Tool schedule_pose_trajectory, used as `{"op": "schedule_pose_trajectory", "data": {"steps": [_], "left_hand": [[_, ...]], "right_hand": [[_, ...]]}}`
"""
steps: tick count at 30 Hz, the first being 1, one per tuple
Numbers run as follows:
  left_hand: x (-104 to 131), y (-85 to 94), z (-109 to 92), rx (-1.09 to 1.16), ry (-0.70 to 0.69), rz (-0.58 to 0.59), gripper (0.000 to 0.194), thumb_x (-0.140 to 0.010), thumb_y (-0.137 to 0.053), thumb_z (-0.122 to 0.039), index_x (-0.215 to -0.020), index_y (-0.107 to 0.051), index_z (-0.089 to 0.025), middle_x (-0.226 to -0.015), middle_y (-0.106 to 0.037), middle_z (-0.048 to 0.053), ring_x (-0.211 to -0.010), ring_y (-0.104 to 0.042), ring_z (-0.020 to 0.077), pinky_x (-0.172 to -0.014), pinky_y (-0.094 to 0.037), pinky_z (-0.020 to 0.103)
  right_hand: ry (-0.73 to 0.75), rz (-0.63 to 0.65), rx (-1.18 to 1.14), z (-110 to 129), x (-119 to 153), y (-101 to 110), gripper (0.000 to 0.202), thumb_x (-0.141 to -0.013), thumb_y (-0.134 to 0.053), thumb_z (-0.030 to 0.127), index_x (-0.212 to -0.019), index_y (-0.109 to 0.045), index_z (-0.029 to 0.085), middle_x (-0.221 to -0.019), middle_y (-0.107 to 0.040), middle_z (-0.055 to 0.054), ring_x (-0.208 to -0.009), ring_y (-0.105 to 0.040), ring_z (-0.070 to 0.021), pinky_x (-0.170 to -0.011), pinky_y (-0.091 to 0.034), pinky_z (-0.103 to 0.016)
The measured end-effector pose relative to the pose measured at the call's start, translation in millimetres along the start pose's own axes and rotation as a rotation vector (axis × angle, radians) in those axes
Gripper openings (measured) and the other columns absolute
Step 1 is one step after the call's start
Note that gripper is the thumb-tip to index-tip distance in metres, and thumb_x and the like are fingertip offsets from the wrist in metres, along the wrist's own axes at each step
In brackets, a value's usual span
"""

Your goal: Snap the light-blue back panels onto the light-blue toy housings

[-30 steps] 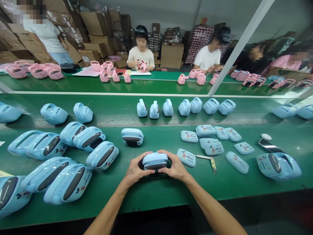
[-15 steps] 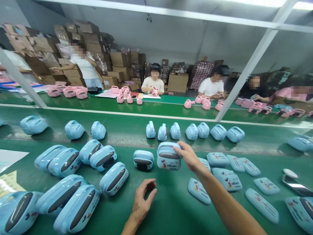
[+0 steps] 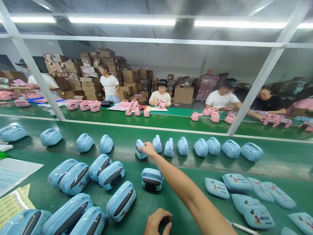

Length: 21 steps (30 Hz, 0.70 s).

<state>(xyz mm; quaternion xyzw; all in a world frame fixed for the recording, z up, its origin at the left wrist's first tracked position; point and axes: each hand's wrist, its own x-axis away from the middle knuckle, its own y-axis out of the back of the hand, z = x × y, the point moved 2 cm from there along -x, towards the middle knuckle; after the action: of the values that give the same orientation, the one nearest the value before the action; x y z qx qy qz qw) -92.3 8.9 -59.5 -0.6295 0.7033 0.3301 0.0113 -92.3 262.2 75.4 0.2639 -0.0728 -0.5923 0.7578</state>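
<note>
At the far strip of the green bench, my right hand (image 3: 148, 149) grips a light blue plastic handled case (image 3: 139, 154) with a dark panel. It is at the left end of a row of similar cases, near another blue case (image 3: 157, 144). My left hand (image 3: 158, 222) is low in the view, fingers curved and apart, holding nothing. Beyond it, a blue case with a black front (image 3: 152, 179) stands alone. Left of that hand lies another blue case with a dark panel (image 3: 121, 201).
More blue cases (image 3: 74, 179) crowd the left. Printed blue shell pieces (image 3: 259, 216) and a white pen-like stick (image 3: 244, 228) lie right. Paper sheets (image 3: 19, 173) are at far left. Slanted white posts (image 3: 256, 78) rise beyond the bench; co-workers (image 3: 160, 94) sit with pink cases.
My right hand has carried the blue case forward and left to the far row. The view has tilted up and turned left. My left hand appears lower, still empty.
</note>
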Motion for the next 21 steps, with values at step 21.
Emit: {"op": "schedule_pose_trajectory", "data": {"steps": [21], "left_hand": [[-27.9, 7.3, -7.9, 0.619, 0.574, -0.176, 0.04, -0.07, -0.079, -0.055, -0.095, -0.081, -0.023, -0.099, -0.079, 0.009, -0.093, -0.073, 0.0298, -0.089, -0.059, 0.041]], "right_hand": [[-0.018, -0.178, 0.725, 19.8, 89.4, 161.8, 0.046, -0.107, -0.026, 0.05, -0.119, -0.059, 0.02, -0.109, -0.074, -0.01, -0.095, -0.069, -0.022, -0.077, -0.045, -0.028]]}}
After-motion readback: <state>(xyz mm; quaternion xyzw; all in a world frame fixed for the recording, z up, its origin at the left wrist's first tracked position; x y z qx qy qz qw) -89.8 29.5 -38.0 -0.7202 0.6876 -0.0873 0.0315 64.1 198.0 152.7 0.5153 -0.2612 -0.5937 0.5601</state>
